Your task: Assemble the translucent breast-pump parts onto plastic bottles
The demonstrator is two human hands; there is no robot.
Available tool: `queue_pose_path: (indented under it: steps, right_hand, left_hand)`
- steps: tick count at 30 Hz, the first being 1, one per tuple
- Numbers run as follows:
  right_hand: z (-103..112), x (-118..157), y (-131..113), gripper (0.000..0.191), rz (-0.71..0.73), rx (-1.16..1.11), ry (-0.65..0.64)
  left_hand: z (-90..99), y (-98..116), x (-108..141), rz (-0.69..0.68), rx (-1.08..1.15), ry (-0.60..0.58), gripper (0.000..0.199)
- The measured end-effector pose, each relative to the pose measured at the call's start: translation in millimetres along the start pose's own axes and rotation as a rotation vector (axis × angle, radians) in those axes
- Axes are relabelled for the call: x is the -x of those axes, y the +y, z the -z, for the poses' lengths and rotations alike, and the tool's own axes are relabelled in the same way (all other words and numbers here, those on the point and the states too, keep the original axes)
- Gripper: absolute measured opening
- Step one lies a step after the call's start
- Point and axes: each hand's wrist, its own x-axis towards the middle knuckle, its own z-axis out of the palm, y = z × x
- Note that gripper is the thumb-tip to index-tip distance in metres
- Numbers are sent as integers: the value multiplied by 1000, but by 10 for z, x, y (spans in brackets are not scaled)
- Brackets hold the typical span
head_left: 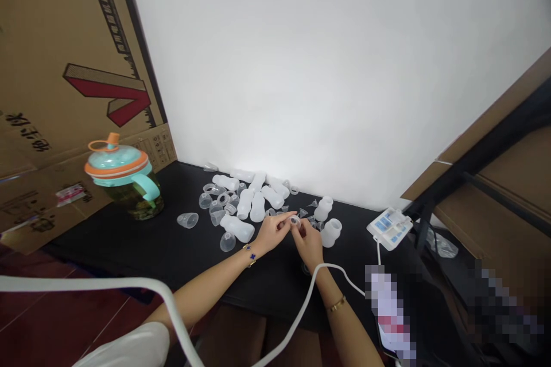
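So there's a white cable point(166, 296) looping right in front of me. Past it, over the black tabletop point(181, 255), my left hand point(271, 232) and right hand point(310, 242) are both pinched in on a small clear ring point(295, 220). Two frosted bottles point(331, 233) stand just right of it, loads more lie left, then white wall point(301, 69).

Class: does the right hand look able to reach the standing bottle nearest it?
Probably yes: the bottle stands beside the right hand, nothing visibly blocking, though its fingers are at a ring.
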Motion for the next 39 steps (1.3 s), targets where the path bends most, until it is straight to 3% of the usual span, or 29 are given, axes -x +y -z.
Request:
queue_pose_path:
  steps: [28, 39]
  right_hand:
    - [-5, -26, 12, 29, -46, -3, -50]
    - [-6, -24, 18, 29, -50, -28, -48]
  left_hand:
    - [-33, -33, -6, 63, -58, 14, 36]
    - [-25, -47, -19, 101, 103, -28, 38]
